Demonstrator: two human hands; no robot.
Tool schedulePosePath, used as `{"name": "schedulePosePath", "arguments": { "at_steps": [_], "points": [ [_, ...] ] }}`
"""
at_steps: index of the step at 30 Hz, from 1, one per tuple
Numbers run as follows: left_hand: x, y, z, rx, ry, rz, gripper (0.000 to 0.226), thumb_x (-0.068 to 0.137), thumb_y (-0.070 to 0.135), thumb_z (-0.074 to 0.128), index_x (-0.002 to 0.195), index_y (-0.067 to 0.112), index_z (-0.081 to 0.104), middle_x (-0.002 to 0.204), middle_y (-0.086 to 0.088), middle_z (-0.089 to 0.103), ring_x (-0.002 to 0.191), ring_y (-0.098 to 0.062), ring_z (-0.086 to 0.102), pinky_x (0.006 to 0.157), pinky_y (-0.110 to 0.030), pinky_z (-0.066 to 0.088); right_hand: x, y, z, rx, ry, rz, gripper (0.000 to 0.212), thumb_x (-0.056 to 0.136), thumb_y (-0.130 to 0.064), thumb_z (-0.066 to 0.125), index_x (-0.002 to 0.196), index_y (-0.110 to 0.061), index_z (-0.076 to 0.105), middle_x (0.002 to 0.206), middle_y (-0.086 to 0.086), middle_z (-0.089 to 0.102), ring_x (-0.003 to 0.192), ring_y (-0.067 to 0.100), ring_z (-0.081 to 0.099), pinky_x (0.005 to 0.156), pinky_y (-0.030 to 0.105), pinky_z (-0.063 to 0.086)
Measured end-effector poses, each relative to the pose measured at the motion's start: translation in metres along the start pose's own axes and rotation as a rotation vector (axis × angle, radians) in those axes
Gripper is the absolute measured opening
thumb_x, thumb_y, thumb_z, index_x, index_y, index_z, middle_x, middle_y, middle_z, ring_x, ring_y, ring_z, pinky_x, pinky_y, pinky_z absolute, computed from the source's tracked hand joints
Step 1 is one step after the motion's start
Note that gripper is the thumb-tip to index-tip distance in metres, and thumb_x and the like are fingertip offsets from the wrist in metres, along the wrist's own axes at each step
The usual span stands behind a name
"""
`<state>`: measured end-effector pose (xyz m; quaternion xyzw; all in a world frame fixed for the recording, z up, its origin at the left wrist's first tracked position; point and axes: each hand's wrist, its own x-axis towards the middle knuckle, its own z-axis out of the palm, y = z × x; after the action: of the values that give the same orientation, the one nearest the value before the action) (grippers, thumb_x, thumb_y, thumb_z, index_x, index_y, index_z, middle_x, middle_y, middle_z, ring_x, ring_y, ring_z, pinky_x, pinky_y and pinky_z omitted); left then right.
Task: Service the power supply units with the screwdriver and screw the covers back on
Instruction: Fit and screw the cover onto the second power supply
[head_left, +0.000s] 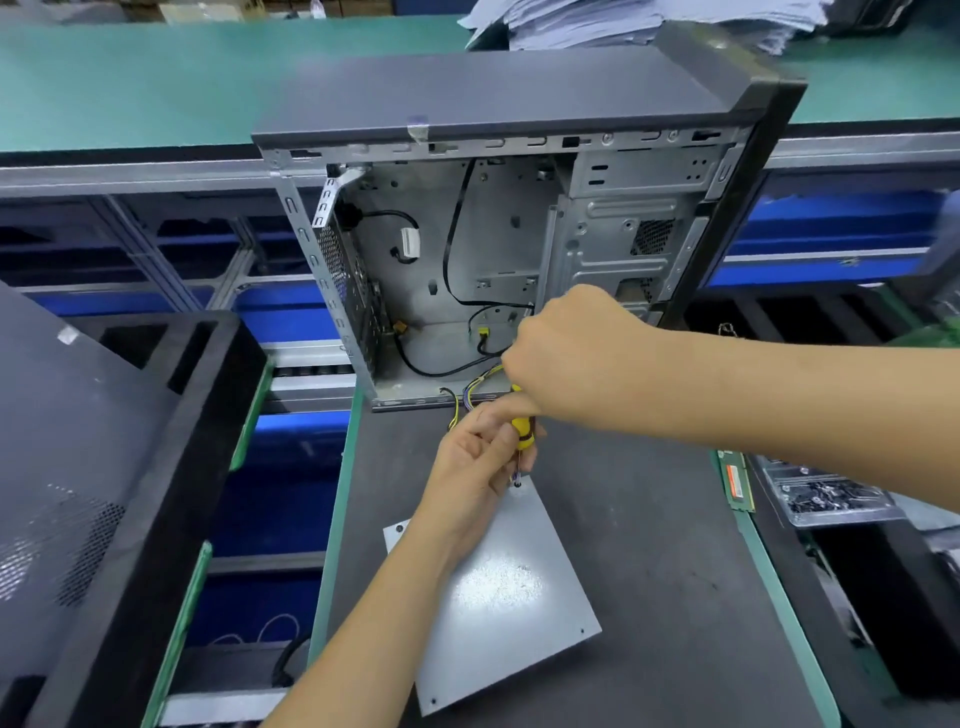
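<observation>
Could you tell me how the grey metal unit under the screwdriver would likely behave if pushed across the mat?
The grey metal unit looks flat and boxy, so it would probably slide rather than tip or roll. Its smooth, shiny top suggests slippery handling, and wires at its far end may drag.

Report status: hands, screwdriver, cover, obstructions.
Both hands on screwdriver: right hand atop, left hand lower. Tip at cover corner screw. Nothing obstructing.

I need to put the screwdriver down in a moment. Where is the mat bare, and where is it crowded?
Bare dark mat lies right of the grey cover, up to the green edge. Crowded: the cover's far corner, where both hands hold the screwdriver, and the wires beside the open computer case.
</observation>
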<state>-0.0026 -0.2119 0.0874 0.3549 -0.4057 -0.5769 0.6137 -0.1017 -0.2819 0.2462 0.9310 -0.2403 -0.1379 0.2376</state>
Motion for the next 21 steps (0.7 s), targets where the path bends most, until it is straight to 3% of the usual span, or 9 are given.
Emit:
{"name": "schedulePosePath", "arguments": {
  "at_steps": [2, 4, 7, 10, 13, 15, 17, 19, 21],
  "points": [
    [0.003, -0.001, 0.003, 0.029, 0.003, -0.044, 0.025, 0.102, 0.026, 0.048, 0.092, 0.029, 0.07, 0.081, 0.004, 0.06, 0.062, -0.013, 0.039, 0.065, -0.035, 0.02, -0.001, 0.001, 0.002, 0.117, -0.028, -0.045, 0.033, 0.096, -0.042, 0.047, 0.083, -0.012, 0.05, 0.074, 0.0, 0.036, 0.063, 0.022, 0.043, 0.045, 0.026, 0.019],
    [0.005, -0.003, 0.001, 0.027, 0.015, -0.096, 0.041, 0.104, 0.023, 0.038, 0.074, 0.032, 0.065, 0.069, 0.007, 0.055, 0.058, -0.011, 0.035, 0.065, -0.037, 0.017, -0.003, 0.0, 0.003, 0.264, -0.116, -0.136, 0.022, 0.09, -0.021, 0.058, 0.104, -0.014, 0.041, 0.089, 0.001, 0.032, 0.069, 0.023, 0.044, 0.045, 0.03, 0.021],
    [0.007, -0.006, -0.003, 0.013, -0.01, -0.091, 0.04, 0.105, 0.032, 0.034, 0.075, 0.029, 0.06, 0.062, 0.006, 0.05, 0.058, -0.012, 0.037, 0.064, -0.033, 0.022, -0.003, -0.006, 0.002, 0.251, -0.13, -0.124, 0.028, 0.085, -0.01, 0.059, 0.095, -0.016, 0.033, 0.084, 0.002, 0.033, 0.063, 0.024, 0.041, 0.045, 0.03, 0.021],
    [0.005, -0.003, -0.003, -0.007, 0.026, -0.043, 0.009, 0.089, 0.034, 0.061, 0.092, 0.027, 0.066, 0.078, 0.007, 0.061, 0.069, -0.012, 0.051, 0.067, -0.023, 0.039, 0.0, -0.008, -0.002, 0.001, -0.008, -0.052, 0.028, 0.089, -0.017, 0.055, 0.07, -0.014, 0.035, 0.059, -0.001, 0.027, 0.048, 0.02, 0.031, 0.043, 0.025, 0.014],
    [0.001, -0.005, -0.002, 0.027, 0.068, -0.012, 0.016, 0.075, 0.027, 0.072, 0.091, 0.024, 0.068, 0.08, 0.006, 0.064, 0.068, -0.012, 0.051, 0.066, -0.026, 0.036, 0.005, -0.01, -0.005, -0.007, 0.011, -0.064, 0.044, 0.096, -0.031, 0.043, 0.058, -0.015, 0.026, 0.056, -0.001, 0.026, 0.052, 0.017, 0.03, 0.046, 0.023, 0.014],
    [-0.001, -0.006, -0.001, 0.046, 0.044, -0.019, 0.023, 0.079, 0.039, 0.075, 0.09, 0.021, 0.067, 0.074, 0.006, 0.062, 0.062, -0.012, 0.045, 0.064, -0.028, 0.031, 0.006, -0.013, -0.004, 0.016, 0.008, -0.072, 0.037, 0.096, -0.025, 0.045, 0.062, -0.014, 0.034, 0.06, 0.0, 0.03, 0.055, 0.017, 0.031, 0.046, 0.024, 0.017],
    [-0.001, -0.003, 0.0, 0.061, 0.017, -0.067, 0.032, 0.079, 0.055, 0.073, 0.078, 0.024, 0.065, 0.066, 0.007, 0.054, 0.062, -0.012, 0.039, 0.066, -0.029, 0.028, 0.002, -0.01, 0.001, 0.1, -0.086, -0.148, 0.01, 0.09, -0.013, 0.053, 0.086, -0.013, 0.044, 0.07, 0.001, 0.031, 0.055, 0.018, 0.034, 0.044, 0.026, 0.019],
    [-0.002, -0.002, 0.001, 0.066, -0.014, -0.077, 0.046, 0.082, 0.059, 0.067, 0.071, 0.017, 0.051, 0.067, 0.004, 0.049, 0.064, -0.016, 0.034, 0.068, -0.031, 0.026, -0.004, -0.002, 0.0, 0.181, -0.144, -0.211, 0.03, 0.083, -0.006, 0.058, 0.097, -0.016, 0.033, 0.072, 0.001, 0.027, 0.055, 0.018, 0.036, 0.043, 0.028, 0.019],
    [-0.003, 0.001, 0.004, 0.065, 0.007, -0.057, 0.043, 0.083, 0.06, 0.066, 0.083, 0.018, 0.057, 0.074, 0.003, 0.054, 0.068, -0.018, 0.035, 0.067, -0.028, 0.029, -0.008, 0.002, -0.002, 0.154, -0.091, -0.229, 0.023, 0.085, -0.009, 0.056, 0.092, -0.014, 0.035, 0.067, 0.0, 0.028, 0.053, 0.018, 0.036, 0.043, 0.027, 0.017]
  ]
}}
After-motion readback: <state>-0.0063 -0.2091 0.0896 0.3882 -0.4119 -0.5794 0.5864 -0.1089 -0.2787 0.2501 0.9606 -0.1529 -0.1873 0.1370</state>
